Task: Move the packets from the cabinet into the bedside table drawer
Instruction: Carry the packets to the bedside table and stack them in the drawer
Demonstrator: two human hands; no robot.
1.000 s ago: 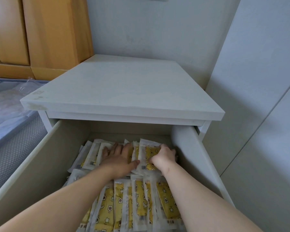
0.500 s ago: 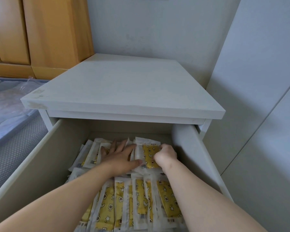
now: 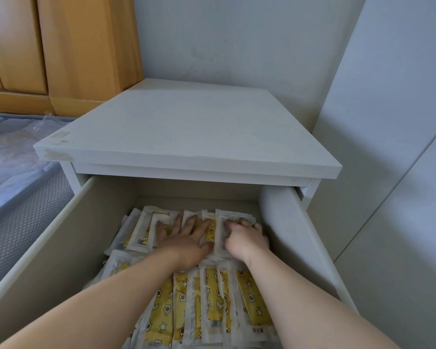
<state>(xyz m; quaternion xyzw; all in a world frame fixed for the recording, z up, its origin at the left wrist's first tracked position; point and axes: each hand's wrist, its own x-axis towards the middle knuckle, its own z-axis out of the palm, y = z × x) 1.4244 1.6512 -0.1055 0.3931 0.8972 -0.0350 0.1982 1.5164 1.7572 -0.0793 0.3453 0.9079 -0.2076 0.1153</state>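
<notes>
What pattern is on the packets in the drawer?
The packets are yellow with small star and flower shapes, white-edged; head view shows it best.

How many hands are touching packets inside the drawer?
2. The left hand lies flat on back-row packets; the right hand, curled on one, is beside it. None hidden.

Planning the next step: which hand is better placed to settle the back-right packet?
Right. The right hand curls on the back-right packet; the left hand lies flat on packets further left.
</notes>
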